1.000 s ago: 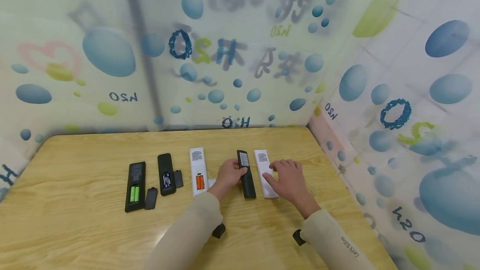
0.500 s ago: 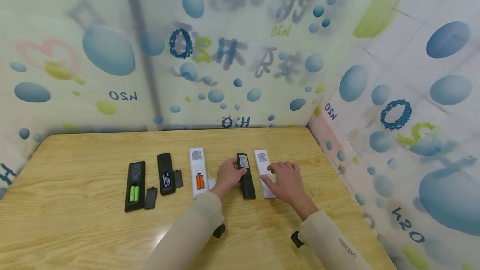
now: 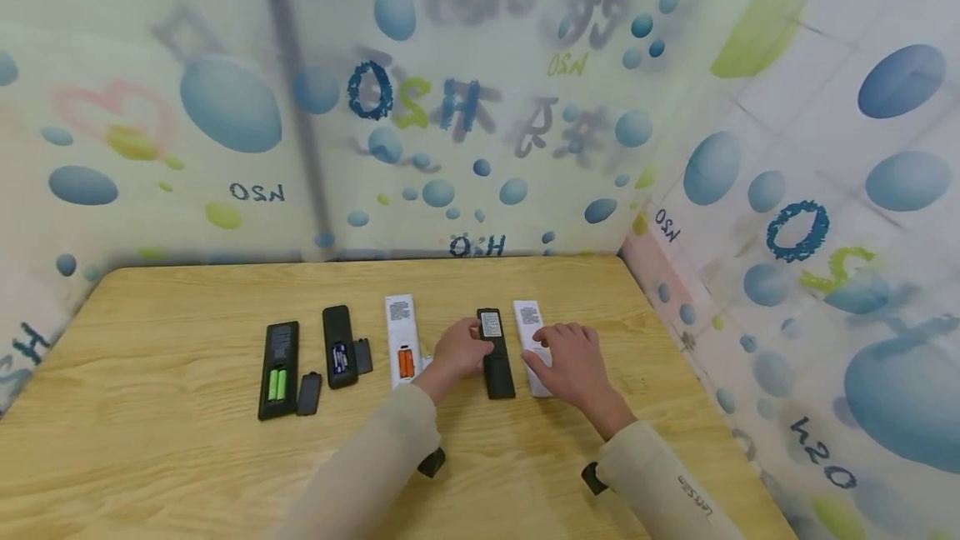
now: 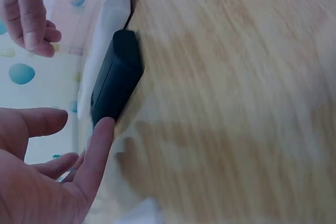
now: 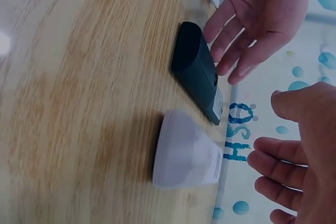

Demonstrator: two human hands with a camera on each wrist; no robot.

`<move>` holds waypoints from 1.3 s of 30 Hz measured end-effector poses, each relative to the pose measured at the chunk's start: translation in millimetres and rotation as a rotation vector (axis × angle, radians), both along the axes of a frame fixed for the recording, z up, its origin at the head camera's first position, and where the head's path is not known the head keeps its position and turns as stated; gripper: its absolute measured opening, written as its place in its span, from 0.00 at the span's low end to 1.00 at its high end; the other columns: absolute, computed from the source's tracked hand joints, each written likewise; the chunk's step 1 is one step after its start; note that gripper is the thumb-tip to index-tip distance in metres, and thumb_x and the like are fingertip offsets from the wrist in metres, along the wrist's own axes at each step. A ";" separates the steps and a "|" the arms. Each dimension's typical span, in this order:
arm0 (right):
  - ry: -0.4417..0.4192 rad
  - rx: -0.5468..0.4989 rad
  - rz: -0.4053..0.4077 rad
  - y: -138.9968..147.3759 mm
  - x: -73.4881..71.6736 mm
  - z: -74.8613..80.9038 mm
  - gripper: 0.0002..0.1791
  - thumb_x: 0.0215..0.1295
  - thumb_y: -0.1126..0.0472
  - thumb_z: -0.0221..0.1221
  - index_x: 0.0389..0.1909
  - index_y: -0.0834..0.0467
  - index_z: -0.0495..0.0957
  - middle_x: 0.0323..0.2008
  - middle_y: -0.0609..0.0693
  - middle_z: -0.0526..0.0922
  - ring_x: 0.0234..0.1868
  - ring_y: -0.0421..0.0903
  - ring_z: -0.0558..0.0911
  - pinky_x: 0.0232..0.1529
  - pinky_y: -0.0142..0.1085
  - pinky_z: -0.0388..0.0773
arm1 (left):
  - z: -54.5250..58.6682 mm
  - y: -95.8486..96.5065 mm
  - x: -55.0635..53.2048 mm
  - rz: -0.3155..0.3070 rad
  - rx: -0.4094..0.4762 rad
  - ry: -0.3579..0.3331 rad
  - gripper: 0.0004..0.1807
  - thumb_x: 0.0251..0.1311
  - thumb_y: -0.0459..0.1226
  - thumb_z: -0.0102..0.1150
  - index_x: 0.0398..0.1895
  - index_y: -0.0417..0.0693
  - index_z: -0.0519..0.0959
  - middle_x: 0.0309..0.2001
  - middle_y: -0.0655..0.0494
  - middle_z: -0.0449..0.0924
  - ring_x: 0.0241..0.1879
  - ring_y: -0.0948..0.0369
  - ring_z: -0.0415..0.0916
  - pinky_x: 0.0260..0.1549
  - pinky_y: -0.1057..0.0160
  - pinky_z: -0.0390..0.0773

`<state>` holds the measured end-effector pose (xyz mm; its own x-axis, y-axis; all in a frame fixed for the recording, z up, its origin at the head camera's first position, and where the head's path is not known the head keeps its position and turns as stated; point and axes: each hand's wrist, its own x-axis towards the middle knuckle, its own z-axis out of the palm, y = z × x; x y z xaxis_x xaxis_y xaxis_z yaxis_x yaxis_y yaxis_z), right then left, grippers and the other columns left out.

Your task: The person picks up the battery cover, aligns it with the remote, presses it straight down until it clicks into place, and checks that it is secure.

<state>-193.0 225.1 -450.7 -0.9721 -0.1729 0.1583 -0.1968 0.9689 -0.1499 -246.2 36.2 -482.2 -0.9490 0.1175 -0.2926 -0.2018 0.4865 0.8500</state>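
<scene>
five remotes, two loose hands, plenty of bare batteries

nearest the person it's beige sleeves (image 3: pixel 360 457) with small black boxes (image 3: pixel 431 462) at the cuffs. then the left hand (image 3: pixel 456 352), fingers relaxed, not wrapped round anything, right at the edge of the black labelled remote (image 3: pixel 497 369); can't tell if it's actually touching. right hand (image 3: pixel 572 361) isn't gripping anything either, just hovering partly over the plain-backed white remote (image 3: pixel 528 316). both of those remotes lie near each other on the wood-grain table (image 3: pixel 187 473), so imo one clumsy sideways shove could knock them together.

further along to the left, three more have batteries showing: orange cells (image 3: pixel 406 363), blue cells (image 3: pixel 341 358), green cells (image 3: pixel 277 385). a sleeve dragging across could tip one and pop a cell out. the loose dark covers (image 3: pixel 309 394) look easy to mix up if they get bumped. behind it all, bubble-print wall sheeting (image 3: pixel 322 148).
</scene>
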 end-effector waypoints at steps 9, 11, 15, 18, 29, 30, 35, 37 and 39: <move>-0.006 0.016 0.044 -13.4 -6.2 -4.1 0.21 0.65 0.41 0.58 0.47 0.52 0.81 0.43 0.49 0.84 0.53 0.53 0.77 0.61 0.54 0.65 | 20.7 -41.3 0.0 -0.047 0.115 0.012 0.27 0.63 0.36 0.58 0.66 0.43 0.69 0.53 0.46 0.77 0.40 0.57 0.81 0.27 0.63 0.84; -0.013 0.016 0.053 -18.4 -7.4 -5.3 0.21 0.65 0.41 0.58 0.48 0.52 0.81 0.43 0.48 0.83 0.53 0.53 0.77 0.61 0.55 0.65 | 24.4 -52.3 -0.7 -0.047 0.110 0.013 0.26 0.64 0.36 0.58 0.66 0.43 0.69 0.53 0.46 0.77 0.40 0.57 0.81 0.28 0.62 0.85; -0.017 0.002 0.087 -31.9 -7.8 -7.6 0.21 0.65 0.41 0.58 0.48 0.52 0.81 0.42 0.47 0.83 0.52 0.53 0.77 0.61 0.54 0.65 | 30.4 -74.9 -1.2 -0.044 0.088 0.013 0.25 0.66 0.38 0.56 0.66 0.45 0.69 0.55 0.45 0.76 0.43 0.54 0.81 0.30 0.62 0.85; -0.007 -0.014 0.142 -44.6 -7.7 -9.6 0.20 0.66 0.42 0.59 0.47 0.53 0.81 0.43 0.48 0.84 0.51 0.53 0.77 0.60 0.54 0.65 | 32.9 -92.0 -0.6 -0.027 0.047 0.017 0.24 0.67 0.39 0.56 0.66 0.46 0.70 0.55 0.46 0.76 0.45 0.52 0.81 0.30 0.62 0.85; -0.058 0.018 0.228 -86.7 -15.0 -17.0 0.19 0.65 0.42 0.59 0.48 0.50 0.80 0.44 0.45 0.82 0.53 0.50 0.75 0.60 0.51 0.65 | 44.8 -130.8 5.5 0.010 -0.034 0.010 0.24 0.68 0.39 0.54 0.66 0.44 0.69 0.58 0.43 0.75 0.46 0.51 0.81 0.37 0.57 0.85; -0.070 0.028 0.230 -89.6 -15.5 -16.9 0.19 0.65 0.42 0.59 0.48 0.50 0.79 0.45 0.45 0.82 0.54 0.50 0.75 0.61 0.50 0.64 | 44.8 -132.9 6.0 0.020 -0.035 0.008 0.24 0.67 0.39 0.54 0.66 0.44 0.69 0.58 0.43 0.75 0.46 0.51 0.81 0.37 0.57 0.85; -0.109 0.058 0.248 -102.0 -15.7 -15.1 0.19 0.66 0.41 0.58 0.49 0.49 0.79 0.48 0.45 0.83 0.56 0.50 0.75 0.62 0.51 0.63 | 41.9 -142.5 8.4 0.042 -0.032 0.011 0.24 0.67 0.39 0.55 0.65 0.42 0.69 0.58 0.41 0.75 0.45 0.51 0.82 0.33 0.59 0.85; -0.111 0.074 0.262 -106.4 -16.1 -15.2 0.19 0.65 0.41 0.58 0.49 0.49 0.80 0.50 0.45 0.83 0.57 0.50 0.75 0.63 0.51 0.63 | 39.3 -145.2 8.8 0.047 -0.035 0.011 0.24 0.67 0.39 0.55 0.65 0.42 0.69 0.57 0.41 0.75 0.44 0.51 0.82 0.32 0.60 0.85; -0.117 0.095 0.275 -111.0 -17.1 -15.5 0.19 0.64 0.42 0.59 0.50 0.48 0.80 0.51 0.46 0.83 0.57 0.50 0.75 0.64 0.52 0.63 | 36.6 -147.3 8.9 0.053 -0.036 0.010 0.24 0.67 0.39 0.55 0.65 0.42 0.69 0.57 0.41 0.75 0.43 0.50 0.82 0.33 0.60 0.85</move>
<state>-210.1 114.1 -466.2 -0.8976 -0.4404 0.0188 -0.4400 0.8926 -0.0984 -237.3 -111.0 -445.6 -0.9564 0.0570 -0.2865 -0.2197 0.5058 0.8342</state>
